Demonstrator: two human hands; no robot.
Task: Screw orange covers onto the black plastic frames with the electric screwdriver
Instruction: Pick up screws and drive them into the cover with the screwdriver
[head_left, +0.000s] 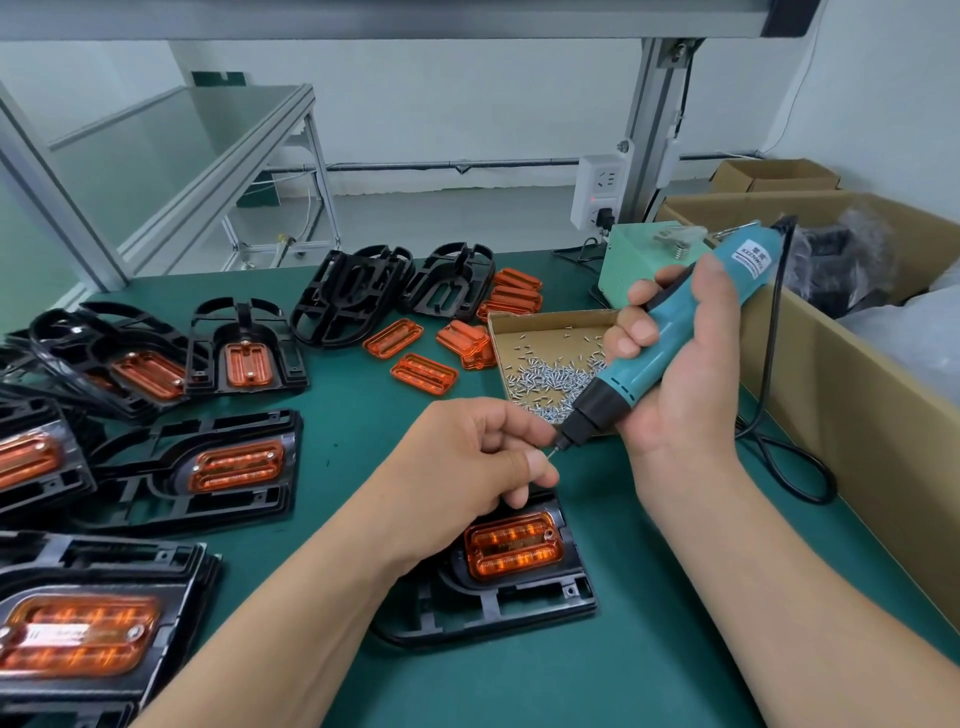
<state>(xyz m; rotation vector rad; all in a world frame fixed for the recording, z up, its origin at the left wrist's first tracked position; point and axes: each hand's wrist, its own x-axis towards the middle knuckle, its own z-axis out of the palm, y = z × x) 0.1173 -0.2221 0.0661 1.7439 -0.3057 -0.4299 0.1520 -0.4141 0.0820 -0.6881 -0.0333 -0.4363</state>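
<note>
Right hand: I gripped my right hand (675, 374) round the electric screwdriver (631, 382), fingers curled over the front of its teal body, thumb along the back.
Screwdriver: it was tilted, nose down and to the left, its black cable (779, 457) looping over the green mat (571, 675).
Left hand: my left hand (478, 457) was curled, thumb and forefinger pinched on the bit (551, 451). Whether a screw sat between them I could not tell.
Frame at work: a black frame (519, 597) lay flat on the mat just below my left hand, partly hidden by my wrist.
Its cover: an orange cover (514, 543) sat in the frame's recess.
Screws: a heap of screws (545, 379) lay in a shallow cardboard tray (545, 314), behind the screwdriver's nose.
Loose covers: orange covers (423, 371) were scattered beside the tray, on its left.
Bare frames: two empty frames (353, 296) leaned at the back of the mat.
Fitted frames: frames with covers in place (208, 467) were piled on my left.
Box: a large cardboard box (831, 384) stood along the right edge.
</note>
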